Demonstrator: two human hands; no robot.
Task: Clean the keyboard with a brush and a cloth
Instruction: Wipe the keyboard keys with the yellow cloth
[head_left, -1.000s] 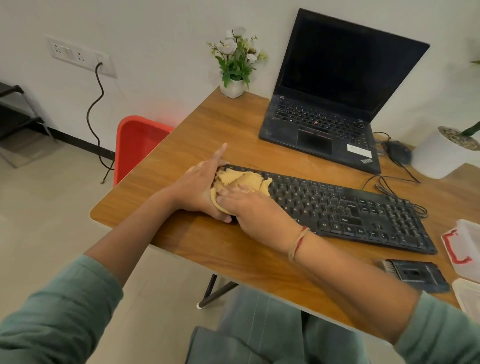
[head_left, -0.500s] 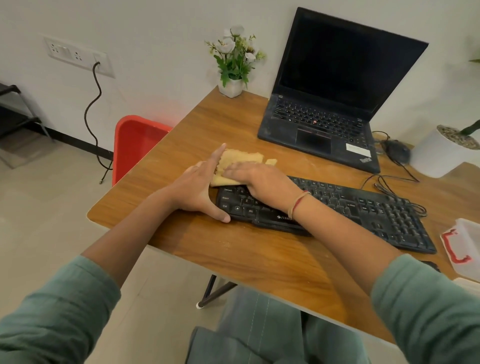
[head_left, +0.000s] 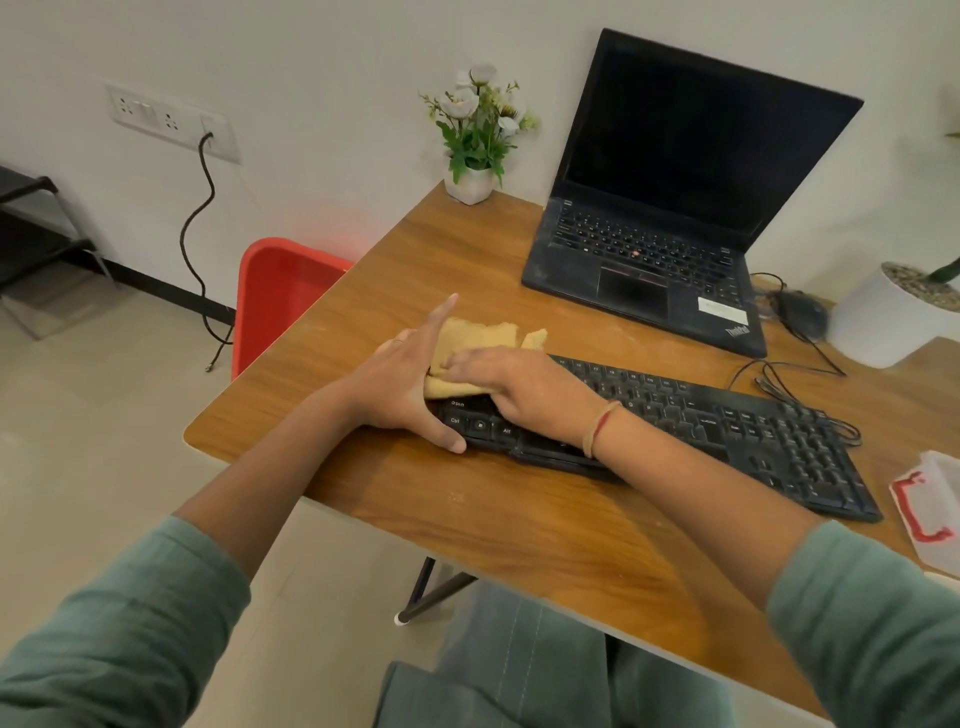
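Cloth (head_left: 480, 335) slid across keyboard (head_left: 727, 426), near-left keys to far-left corner. Right grip (head_left: 524, 389) presses it flat-fingered; left grip (head_left: 400, 389), fingers straight, braces keyboard's left end. Best: short firm strokes along rows, keep bracing so nothing skids on surface (head_left: 519, 530). Readable: Ctrl, Alt keys; ThinkPad on laptop (head_left: 639, 260).

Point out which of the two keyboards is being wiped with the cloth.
The separate black keyboard nearest the person: the right hand presses the yellow cloth on its left end while the left hand steadies it. The keys on the laptop sit untouched.
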